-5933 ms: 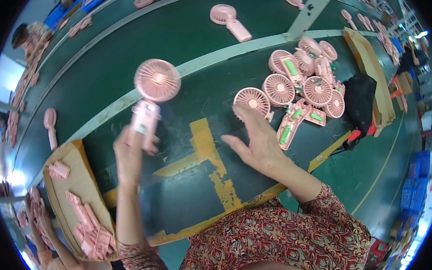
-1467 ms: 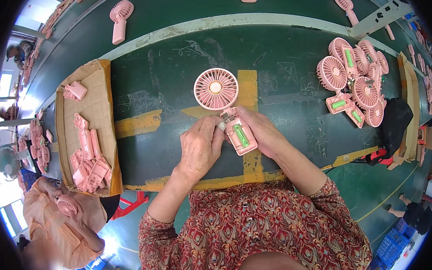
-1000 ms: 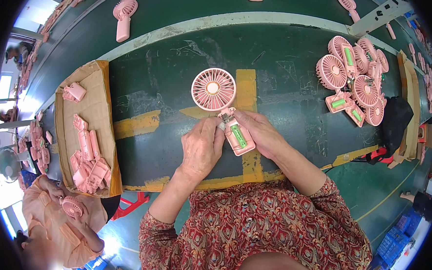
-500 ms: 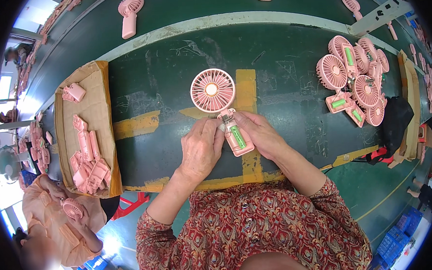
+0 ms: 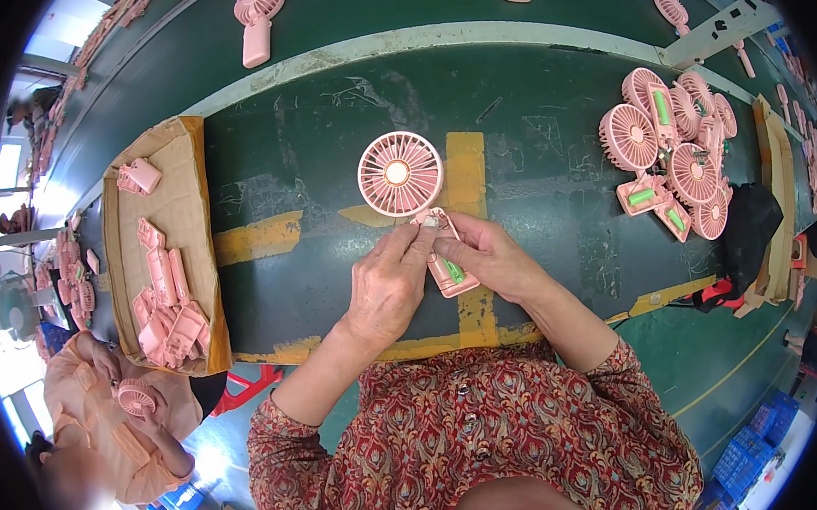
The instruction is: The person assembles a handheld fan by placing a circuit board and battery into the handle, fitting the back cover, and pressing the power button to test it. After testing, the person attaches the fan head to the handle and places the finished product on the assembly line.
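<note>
A pink handheld fan (image 5: pixel 400 173) lies face up on the green bench in front of me, its round grille pointing away. The handle is open and shows a green battery (image 5: pixel 453 271), partly covered by my fingers. My left hand (image 5: pixel 384 289) has its thumb and fingers closed at the top of the handle, just below the grille. My right hand (image 5: pixel 499 259) grips the handle from the right side, its thumb lying across the opening. Whatever sits under the fingertips is hidden.
On the left, a cardboard tray (image 5: pixel 203 173) holds pink handle covers (image 5: pixel 162 272). Several open fans (image 5: pixel 695 171) are piled at the right, beside a black cloth (image 5: pixel 754 228). Beyond the pale rail, finished-looking fans (image 5: pixel 257 41) lie on a green belt. A co-worker (image 5: pixel 125 408) at lower left holds a fan.
My left fingers have moved onto the top of the open handle, and my right thumb has slid over the battery. The grille shifted slightly left. Fans on the far belt moved right.
</note>
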{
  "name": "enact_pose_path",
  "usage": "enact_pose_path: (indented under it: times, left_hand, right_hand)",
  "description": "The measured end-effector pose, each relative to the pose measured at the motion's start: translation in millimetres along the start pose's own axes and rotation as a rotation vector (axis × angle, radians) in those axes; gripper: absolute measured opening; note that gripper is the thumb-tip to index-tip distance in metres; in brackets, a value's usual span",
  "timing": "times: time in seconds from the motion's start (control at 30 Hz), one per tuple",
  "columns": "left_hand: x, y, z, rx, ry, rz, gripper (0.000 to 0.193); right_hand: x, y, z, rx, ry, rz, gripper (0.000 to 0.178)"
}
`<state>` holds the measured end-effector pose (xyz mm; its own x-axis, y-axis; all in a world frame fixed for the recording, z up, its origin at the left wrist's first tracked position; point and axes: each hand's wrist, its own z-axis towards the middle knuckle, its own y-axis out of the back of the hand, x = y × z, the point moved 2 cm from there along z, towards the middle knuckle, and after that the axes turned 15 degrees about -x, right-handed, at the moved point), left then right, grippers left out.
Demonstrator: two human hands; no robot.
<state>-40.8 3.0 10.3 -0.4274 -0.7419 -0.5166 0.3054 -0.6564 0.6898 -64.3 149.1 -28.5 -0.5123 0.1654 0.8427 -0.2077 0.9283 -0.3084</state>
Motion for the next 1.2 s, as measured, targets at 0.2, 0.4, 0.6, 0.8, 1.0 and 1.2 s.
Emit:
enact_pose_path:
  times: [0.2,0.4,0.6,0.8,1.0,1.2]
  left_hand:
    - [-2,-1,2,0.046,-0.04,0.043,0.039]
    - [-1,0,6,0.128,-0.052,0.048,0.04]
    - [0,2,6,0.044,0.032,-0.015,0.034]
    - [0,2,5,-0.023,0.092,0.037,0.013]
    - [4,0,6,0.005,0.107,0.037,0.015]
    - [10,1,10,0.058,0.142,-0.041,0.012]
  right_hand:
    - [2,-1,0,-0.021,-0.002,-0.026,0.027]
    - [2,-1,0,-0.044,0.057,-0.06,0.028]
    - [5,-4,-1,-0.042,-0.014,-0.018,0.026]
    - [4,-5,-1,-0.069,-0.018,0.026,0.021]
    - [5,-5,-1,-0.064,-0.046,0.04,0.02]
    - [4,-5,0,-0.068,-0.027,0.068,0.022]
